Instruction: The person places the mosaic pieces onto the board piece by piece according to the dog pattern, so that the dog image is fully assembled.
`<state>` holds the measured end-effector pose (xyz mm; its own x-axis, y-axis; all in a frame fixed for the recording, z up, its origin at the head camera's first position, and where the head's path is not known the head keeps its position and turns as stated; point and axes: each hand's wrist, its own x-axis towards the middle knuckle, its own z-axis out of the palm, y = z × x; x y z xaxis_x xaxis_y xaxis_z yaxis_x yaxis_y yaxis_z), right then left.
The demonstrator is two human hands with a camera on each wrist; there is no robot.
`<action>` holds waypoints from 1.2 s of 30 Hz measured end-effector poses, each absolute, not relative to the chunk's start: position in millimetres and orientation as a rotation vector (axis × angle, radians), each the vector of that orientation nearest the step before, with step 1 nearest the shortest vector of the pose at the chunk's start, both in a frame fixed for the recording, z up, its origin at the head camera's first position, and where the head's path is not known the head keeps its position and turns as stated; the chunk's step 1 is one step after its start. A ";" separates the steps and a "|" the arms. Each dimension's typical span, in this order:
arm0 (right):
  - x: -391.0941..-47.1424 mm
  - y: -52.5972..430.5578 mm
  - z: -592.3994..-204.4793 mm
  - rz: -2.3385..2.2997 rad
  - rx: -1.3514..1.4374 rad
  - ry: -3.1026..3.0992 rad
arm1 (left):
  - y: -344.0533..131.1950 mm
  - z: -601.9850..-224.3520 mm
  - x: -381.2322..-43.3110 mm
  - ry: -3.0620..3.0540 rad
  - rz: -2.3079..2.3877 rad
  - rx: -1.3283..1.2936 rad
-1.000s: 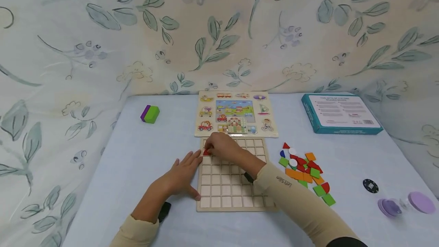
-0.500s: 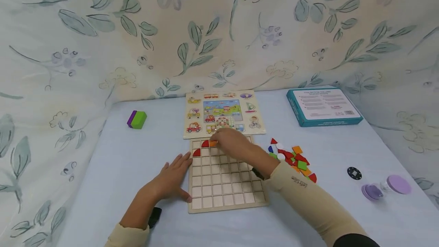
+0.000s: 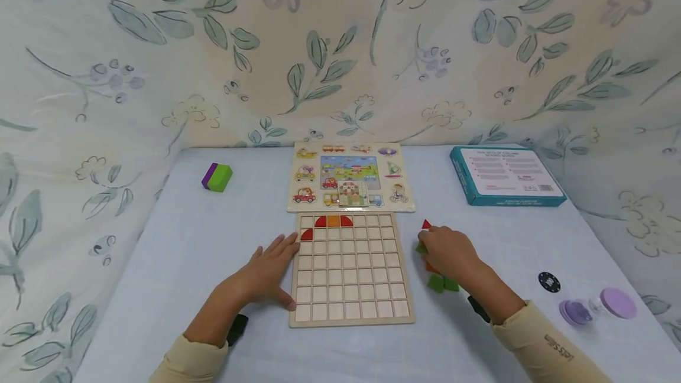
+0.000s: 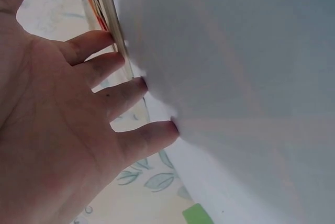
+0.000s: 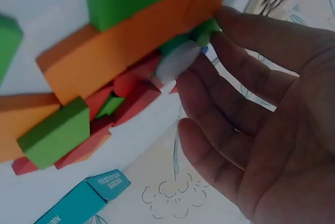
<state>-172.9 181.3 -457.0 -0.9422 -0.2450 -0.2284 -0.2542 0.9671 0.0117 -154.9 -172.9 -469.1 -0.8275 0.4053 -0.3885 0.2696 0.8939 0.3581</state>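
A wooden grid board [image 3: 405, 315] lies in front of the person. Its top row holds an orange square [image 3: 333, 221] between two red quarter-circle pieces; another red quarter-circle [image 3: 307, 234] sits in the second row, near the left edge. My left hand [image 3: 268, 272] rests along the board's left side, fingers spread, fingertips and thumb at the rim. To the right, my right hand [image 3: 452, 253] reaches over the pile of coloured pieces and hides much of it. In the right wrist view, its fingertips are at a green piece [image 5: 205, 33] beside a white round piece [image 5: 178, 66].
Behind the board lies a picture puzzle [image 3: 407, 203] with a small picture card [image 3: 353, 193] on it. A teal box [image 3: 508, 176] is at the back right, green and purple blocks [image 3: 219, 178] at the back left. Right of the pile are a black disc [image 3: 549, 282] and purple-lidded items [image 3: 577, 311].
My right hand has moved from the board's top row to the pile on the right. The orange square and a further red quarter-circle now sit in that row. My left hand stays at the rim.
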 end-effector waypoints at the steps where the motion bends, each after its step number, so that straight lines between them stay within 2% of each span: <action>1: -171.9 181.7 -459.2 0.060 -0.366 2.900 | -172.5 -469.2 -154.5 2.593 0.400 0.492; 9: -172.2 171.7 -453.6 -0.106 -0.368 2.889 | -168.7 -470.7 -157.2 2.568 0.376 0.541; 16: -186.9 91.0 -436.3 -0.450 -0.667 2.832 | -156.0 -470.6 -168.1 2.558 0.410 0.605; 21: -197.2 47.2 -453.8 -0.353 -0.880 2.802 | -148.1 -475.2 -168.1 2.537 0.438 0.615; 25: -199.4 31.3 -465.8 -0.275 -0.919 2.813 | -146.0 -474.9 -165.8 2.534 0.450 0.602; 36: -200.9 -7.2 -463.4 -0.212 -1.042 2.864 | -170.3 -472.7 -155.9 2.583 0.431 0.495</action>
<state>-200.9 -7.2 -463.4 -0.7639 -0.6445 -0.0340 -0.6325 0.7580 -0.1593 -155.9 -170.3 -472.7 -0.8236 0.4138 -0.3879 0.2655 0.8856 0.3811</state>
